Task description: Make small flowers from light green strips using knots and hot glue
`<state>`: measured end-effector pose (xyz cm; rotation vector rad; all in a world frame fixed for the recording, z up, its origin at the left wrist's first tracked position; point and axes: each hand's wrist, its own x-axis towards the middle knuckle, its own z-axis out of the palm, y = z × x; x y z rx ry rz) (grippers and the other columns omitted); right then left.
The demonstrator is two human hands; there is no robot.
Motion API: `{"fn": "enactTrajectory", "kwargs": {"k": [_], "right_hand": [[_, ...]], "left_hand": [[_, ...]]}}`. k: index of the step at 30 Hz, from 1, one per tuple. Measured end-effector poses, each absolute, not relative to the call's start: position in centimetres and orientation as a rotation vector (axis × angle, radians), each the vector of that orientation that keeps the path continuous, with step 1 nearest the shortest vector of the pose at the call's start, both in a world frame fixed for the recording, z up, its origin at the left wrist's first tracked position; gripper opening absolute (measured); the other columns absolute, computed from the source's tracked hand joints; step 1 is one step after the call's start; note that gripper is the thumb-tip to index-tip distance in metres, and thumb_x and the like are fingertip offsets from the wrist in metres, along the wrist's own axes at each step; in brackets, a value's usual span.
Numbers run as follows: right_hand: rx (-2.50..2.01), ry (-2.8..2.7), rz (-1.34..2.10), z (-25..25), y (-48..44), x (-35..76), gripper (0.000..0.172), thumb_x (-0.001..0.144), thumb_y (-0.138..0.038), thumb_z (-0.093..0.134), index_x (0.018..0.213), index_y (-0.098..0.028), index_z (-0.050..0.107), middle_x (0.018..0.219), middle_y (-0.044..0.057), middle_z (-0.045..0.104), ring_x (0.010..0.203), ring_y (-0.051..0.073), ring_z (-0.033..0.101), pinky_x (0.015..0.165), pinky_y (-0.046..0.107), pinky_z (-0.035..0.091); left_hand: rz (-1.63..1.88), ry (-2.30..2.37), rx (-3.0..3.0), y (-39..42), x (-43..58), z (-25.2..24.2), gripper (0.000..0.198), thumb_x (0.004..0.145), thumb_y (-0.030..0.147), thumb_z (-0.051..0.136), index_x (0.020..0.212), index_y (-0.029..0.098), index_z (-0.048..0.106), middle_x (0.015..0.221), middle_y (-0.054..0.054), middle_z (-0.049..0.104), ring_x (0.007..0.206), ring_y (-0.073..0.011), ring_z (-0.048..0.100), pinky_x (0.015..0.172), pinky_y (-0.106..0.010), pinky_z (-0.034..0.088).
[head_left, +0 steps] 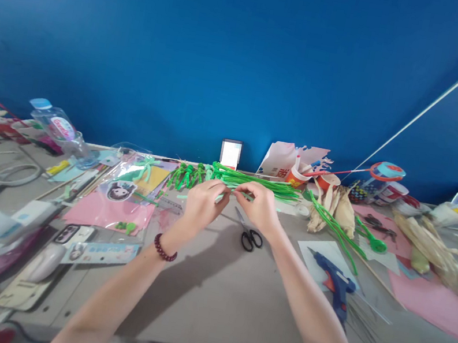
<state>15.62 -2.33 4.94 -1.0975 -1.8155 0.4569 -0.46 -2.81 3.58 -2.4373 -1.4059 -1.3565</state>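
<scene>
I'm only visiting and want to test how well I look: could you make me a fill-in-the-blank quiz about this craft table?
1. The left hand and right hand pinch a thin strip coloured ____.
2. The bead bracelet sits on the ____ wrist.
3. The glue gun is coloured ____.
4. The scissors have ____ handles.

Missing words: green; left; blue; black.
</scene>
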Motion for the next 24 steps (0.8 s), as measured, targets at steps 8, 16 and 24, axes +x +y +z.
{"fn": "enactTrajectory", "kwargs": {"k": [8,16,24], "right_hand": [[-1.107,-1.577,0.399,3.9,-3.1,13.4,0.015,0.084,-0.029,0.053,0.079,-0.021,0.065,0.082,0.007,0.066,0.079,0.020,0.058,0.073,0.033,0.047],[-1.079,-1.443,0.776,3.9,-3.1,13.3,0.025,0.082,-0.039,0.054,0.092,-0.019,0.066,0.087,0.007,0.067,0.073,0.018,0.063,0.066,0.031,0.053],[-1.044,-1.348,1.000,3.8,-2.4,13.4,0.031,0.073,-0.044,0.066,0.090,-0.018,0.068,0.086,0.006,0.070,0.076,0.020,0.066,0.069,0.033,0.056]], "left_hand": [[-1.734,-1.416,-2.280,-2.4,0.1,2.4,0.014,0.084,0.025,0.053,0.079,0.019,0.065,0.086,-0.007,0.067,0.081,-0.0176,0.062,0.075,-0.029,0.048],[-1.879,-1.435,-2.220,-2.5,0.0,2.8,0.012,0.083,0.026,0.056,0.080,0.019,0.065,0.085,-0.007,0.067,0.080,-0.0168,0.063,0.075,-0.029,0.050],[-2.121,-1.595,-2.295,-2.4,0.1,3.1,0.017,0.080,0.033,0.060,0.080,0.018,0.068,0.086,-0.006,0.071,0.085,-0.0188,0.066,0.080,-0.032,0.052]]}}
